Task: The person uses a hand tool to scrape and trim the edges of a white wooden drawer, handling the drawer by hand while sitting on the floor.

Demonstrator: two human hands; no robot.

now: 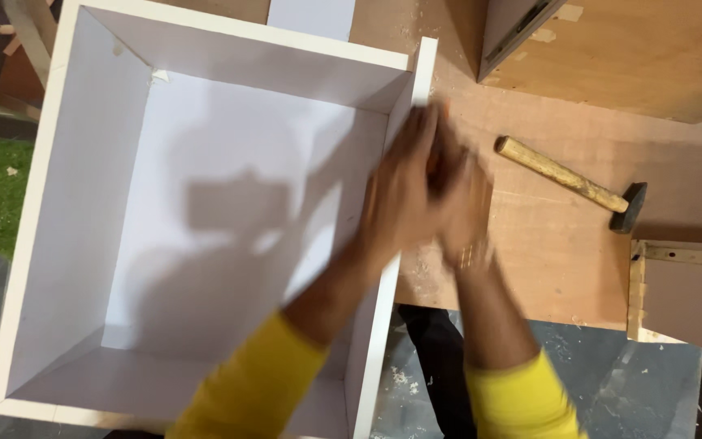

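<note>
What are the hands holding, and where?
It cannot be told. The left hand and right hand are blurred together by the white box's right wall. The hammer lies untouched.

A single head-worn camera looks almost straight down from close above, over the white open box (pixel 205 219) on the left and the plywood worktop (pixel 562 244) on the right, with floor showing along the lower edge.

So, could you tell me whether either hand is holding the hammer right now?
No, the hammer lies alone on the wooden board, apart from both hands, which are together at the white box's right edge.
</note>
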